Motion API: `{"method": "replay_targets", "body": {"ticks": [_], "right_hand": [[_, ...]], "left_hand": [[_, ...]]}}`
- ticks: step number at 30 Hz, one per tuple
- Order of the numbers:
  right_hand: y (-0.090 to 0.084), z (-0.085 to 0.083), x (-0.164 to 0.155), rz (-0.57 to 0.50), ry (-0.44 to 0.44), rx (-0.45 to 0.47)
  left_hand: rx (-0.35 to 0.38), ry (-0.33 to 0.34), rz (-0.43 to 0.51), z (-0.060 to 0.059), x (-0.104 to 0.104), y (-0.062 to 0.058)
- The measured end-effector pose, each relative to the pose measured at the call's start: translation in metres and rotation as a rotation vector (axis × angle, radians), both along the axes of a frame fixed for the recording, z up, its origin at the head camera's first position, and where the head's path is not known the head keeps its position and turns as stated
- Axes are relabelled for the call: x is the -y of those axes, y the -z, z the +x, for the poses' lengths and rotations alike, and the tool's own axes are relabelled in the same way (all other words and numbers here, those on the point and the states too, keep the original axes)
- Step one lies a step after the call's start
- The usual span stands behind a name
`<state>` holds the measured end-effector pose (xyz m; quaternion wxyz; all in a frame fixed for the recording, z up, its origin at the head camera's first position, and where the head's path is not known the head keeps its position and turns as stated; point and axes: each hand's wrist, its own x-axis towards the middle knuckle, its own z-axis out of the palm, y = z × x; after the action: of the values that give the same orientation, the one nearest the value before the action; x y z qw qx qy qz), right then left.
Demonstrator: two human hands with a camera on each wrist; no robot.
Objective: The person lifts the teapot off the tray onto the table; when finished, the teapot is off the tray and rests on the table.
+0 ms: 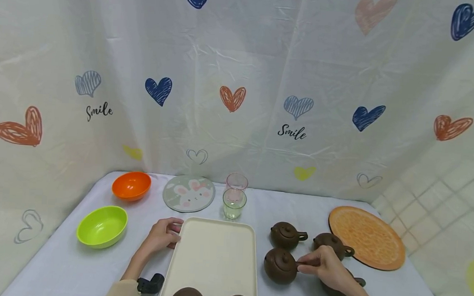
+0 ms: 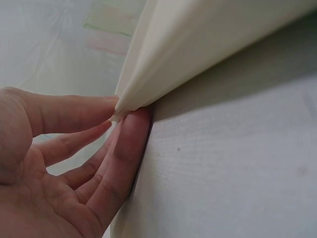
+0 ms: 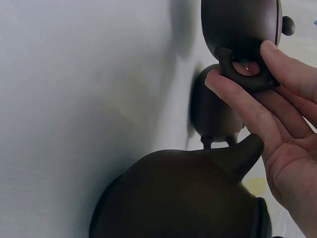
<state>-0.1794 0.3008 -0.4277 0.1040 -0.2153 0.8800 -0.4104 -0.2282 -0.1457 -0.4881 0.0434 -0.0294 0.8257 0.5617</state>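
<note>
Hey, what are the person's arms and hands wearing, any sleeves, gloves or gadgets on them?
Both hands are bare, no gloves or rings showing. The left hand comes out of a beige sleeve, with a small black device by the wrist. The right hand and its forearm show no sleeve.

My left hand [image 1: 164,235] is out in front, forearm angled in from the bottom edge, fingers [image 2: 89,111] mostly straight, with thumb and fingertips pinching a thin edge. My right hand [image 1: 324,266] reaches in from the lower right, palm turned sideways, thumb and forefinger [image 3: 233,96] curled in a light pinch.
</note>
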Motion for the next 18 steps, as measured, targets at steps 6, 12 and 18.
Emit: {"method": "replay_targets", "body": {"ticks": [6,12,18], "right_hand": [[0.0035,-0.0013,0.0005,-0.002,-0.003,-0.013],[0.0063,-0.0038,0.0013,0.012,-0.008,-0.043],[0.0094,-0.0050,0.0020,0.006,-0.018,-0.037]], "left_hand": [[-0.007,0.000,-0.002,-0.0002,0.0005,-0.0003],[-0.001,0.000,0.001,-0.0004,0.0005,0.0005],[-0.002,0.005,-0.004,-0.0006,0.0004,0.0012]]}}
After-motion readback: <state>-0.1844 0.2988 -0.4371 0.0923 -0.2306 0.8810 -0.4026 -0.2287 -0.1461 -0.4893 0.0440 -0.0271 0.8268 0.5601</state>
